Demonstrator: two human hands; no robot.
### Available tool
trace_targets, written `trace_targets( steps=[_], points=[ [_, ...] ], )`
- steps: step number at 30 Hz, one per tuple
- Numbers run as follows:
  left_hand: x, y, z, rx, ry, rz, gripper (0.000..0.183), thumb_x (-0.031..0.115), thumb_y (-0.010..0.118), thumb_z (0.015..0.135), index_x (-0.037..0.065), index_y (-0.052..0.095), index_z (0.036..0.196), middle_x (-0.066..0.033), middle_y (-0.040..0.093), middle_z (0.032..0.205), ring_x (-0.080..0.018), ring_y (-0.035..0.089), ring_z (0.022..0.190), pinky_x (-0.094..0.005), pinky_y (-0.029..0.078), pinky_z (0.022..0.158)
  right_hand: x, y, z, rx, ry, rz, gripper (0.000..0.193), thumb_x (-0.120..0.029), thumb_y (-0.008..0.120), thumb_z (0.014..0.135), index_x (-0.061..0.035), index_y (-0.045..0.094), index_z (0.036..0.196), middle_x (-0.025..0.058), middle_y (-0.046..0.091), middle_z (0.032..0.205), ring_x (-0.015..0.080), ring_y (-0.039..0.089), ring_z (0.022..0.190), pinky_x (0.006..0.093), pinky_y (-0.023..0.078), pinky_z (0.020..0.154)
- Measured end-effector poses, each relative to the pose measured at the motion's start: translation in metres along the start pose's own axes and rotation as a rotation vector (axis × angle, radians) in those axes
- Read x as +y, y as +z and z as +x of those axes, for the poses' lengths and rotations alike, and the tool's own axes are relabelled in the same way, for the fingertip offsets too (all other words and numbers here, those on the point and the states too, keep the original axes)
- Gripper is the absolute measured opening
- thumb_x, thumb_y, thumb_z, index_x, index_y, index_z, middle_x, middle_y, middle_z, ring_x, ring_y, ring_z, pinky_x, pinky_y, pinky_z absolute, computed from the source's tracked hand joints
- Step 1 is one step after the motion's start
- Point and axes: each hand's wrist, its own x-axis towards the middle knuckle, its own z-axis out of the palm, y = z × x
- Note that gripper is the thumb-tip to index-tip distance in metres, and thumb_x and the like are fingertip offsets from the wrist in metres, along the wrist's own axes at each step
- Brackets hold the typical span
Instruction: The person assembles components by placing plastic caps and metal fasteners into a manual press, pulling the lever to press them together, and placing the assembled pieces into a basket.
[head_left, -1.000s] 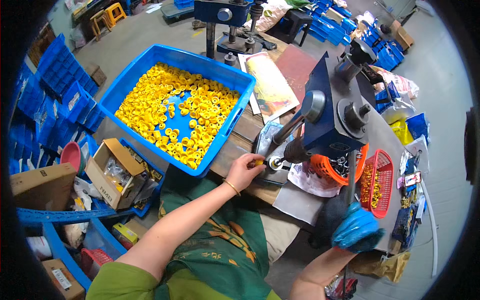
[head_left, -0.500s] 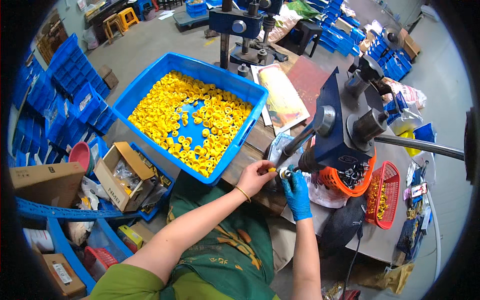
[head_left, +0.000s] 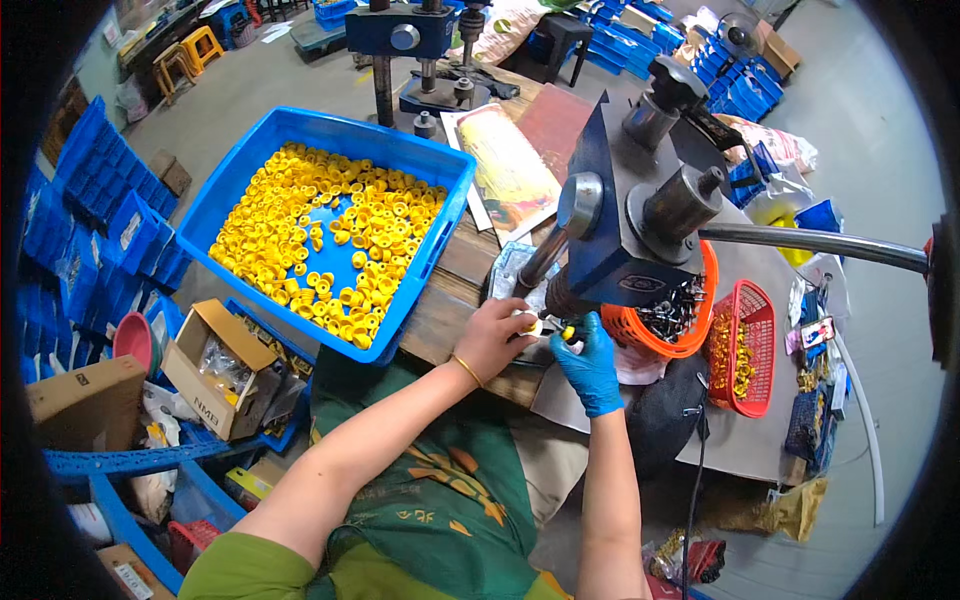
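Note:
Under the blue hand press (head_left: 625,200), both my hands work close together at the bench's near edge. My bare left hand (head_left: 492,342) has its fingers bent together at a small pale round piece with some yellow (head_left: 535,326); what its fingertips hold is partly hidden. On my right hand (head_left: 590,368) is a blue glove, and its thumb and fingers pinch a small yellow cap (head_left: 569,333) with a dark part. To the left, a big blue tray (head_left: 425,290) holds many loose yellow caps (head_left: 385,240).
An orange basket (head_left: 690,345) of dark metal parts stands right of the press, beside a red basket (head_left: 768,345) with yellow-gold pieces. The press lever (head_left: 820,245) reaches out rightward. A second press (head_left: 405,38) and a picture board (head_left: 505,165) are behind. Cartons (head_left: 225,370) lie at lower left.
The scene has shifted left in view. My left hand has moved in beneath the press; the yellow cap formerly at its fingertips no longer shows there. A yellow cap now shows in my right hand.

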Motion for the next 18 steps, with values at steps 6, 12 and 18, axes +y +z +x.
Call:
trace_targets(
  steps=[6, 12, 18],
  points=[
    [0.000, -0.022, -0.014, 0.075, -0.141, -0.036, 0.025, 0.012, 0.070, 0.066, 0.007, 0.062, 0.090, -0.0091, 0.055, 0.094, -0.0273, 0.053, 0.090, -0.0344, 0.045, 0.078, 0.015, 0.004, 0.015, -0.089, -0.277, -0.380, 0.027, -0.020, 0.070, 0.064, 0.0000, 0.056, 0.075, 0.0179, 0.058, 0.074, 0.0350, 0.052, 0.058, 0.0411, 0.039, 0.055],
    [0.001, -0.029, -0.018, 0.110, -0.185, -0.038, 0.024, 0.010, 0.070, 0.066, 0.006, 0.062, 0.089, -0.0098, 0.056, 0.094, -0.0264, 0.055, 0.089, -0.0334, 0.045, 0.077, 0.001, 0.017, 0.029, -0.097, -0.326, -0.060, 0.029, -0.027, 0.068, 0.068, -0.0010, 0.062, 0.077, 0.0165, 0.060, 0.066, 0.0343, 0.056, 0.062, 0.0388, 0.041, 0.056],
    [0.006, -0.030, -0.019, 0.099, -0.209, -0.093, 0.021, 0.013, 0.068, 0.069, 0.006, 0.062, 0.088, -0.0100, 0.056, 0.094, -0.0272, 0.054, 0.090, -0.0336, 0.045, 0.078, 0.012, 0.015, 0.015, -0.231, 0.145, 0.172, 0.027, -0.024, 0.070, 0.067, -0.0015, 0.063, 0.080, 0.0183, 0.061, 0.077, 0.0316, 0.058, 0.066, 0.0383, 0.041, 0.058]
  ],
)
